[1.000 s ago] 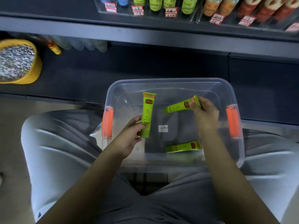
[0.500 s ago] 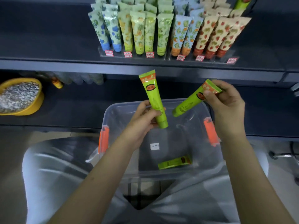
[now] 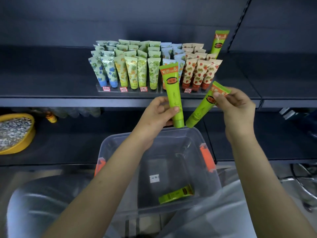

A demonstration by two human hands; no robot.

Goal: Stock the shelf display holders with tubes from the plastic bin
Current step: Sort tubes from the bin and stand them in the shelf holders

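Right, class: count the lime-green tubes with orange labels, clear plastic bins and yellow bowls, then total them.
Clear plastic bin with orange handles: 1
Yellow bowl: 1
Lime-green tubes with orange labels: 4 (upright tube in left hand, tilted tube in right hand, flat tube in bin, standing tube on dark shelf)
Total: 6

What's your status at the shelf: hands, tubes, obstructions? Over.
Left hand grips upright green plastic tube. Right hand pinches second green tube, tilted. Third green tube lies in clear plastic bin. Nothing blocks the dark shelf.
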